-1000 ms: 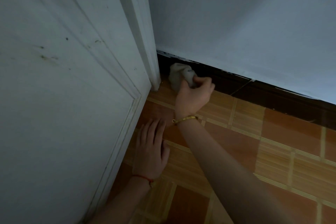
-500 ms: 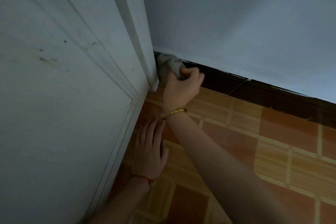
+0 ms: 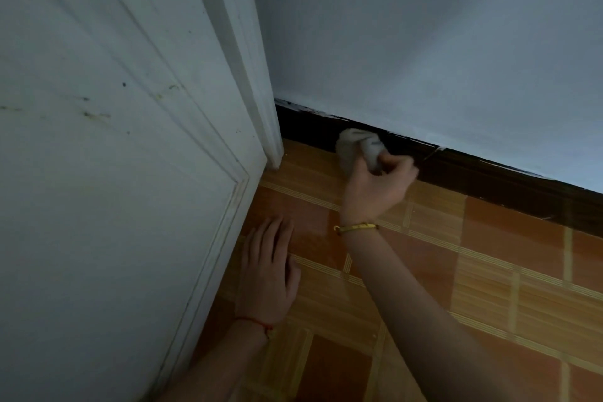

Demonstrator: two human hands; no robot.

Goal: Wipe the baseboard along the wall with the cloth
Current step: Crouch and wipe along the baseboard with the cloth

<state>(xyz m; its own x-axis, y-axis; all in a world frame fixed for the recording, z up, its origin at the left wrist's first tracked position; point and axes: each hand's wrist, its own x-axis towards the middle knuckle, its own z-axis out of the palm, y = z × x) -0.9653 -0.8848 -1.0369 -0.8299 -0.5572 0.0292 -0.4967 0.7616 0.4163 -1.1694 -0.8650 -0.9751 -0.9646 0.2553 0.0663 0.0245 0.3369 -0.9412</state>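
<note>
Right hand point(image 3: 375, 186) has its fingers point(image 3: 396, 166) curled tight round the bunched pale cloth point(image 3: 354, 148), pressing it against the dark baseboard point(image 3: 489, 179), while left hand point(image 3: 267, 268) lies flat, fingers together, on the glossy tiled floor point(image 3: 489, 271).

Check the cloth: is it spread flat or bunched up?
Bunched up: the cloth shows as a rounded wad gripped in the right hand, against the dark baseboard.

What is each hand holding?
The right hand grips the bunched cloth by its near end. The left hand holds nothing, resting flat on the floor.
</note>
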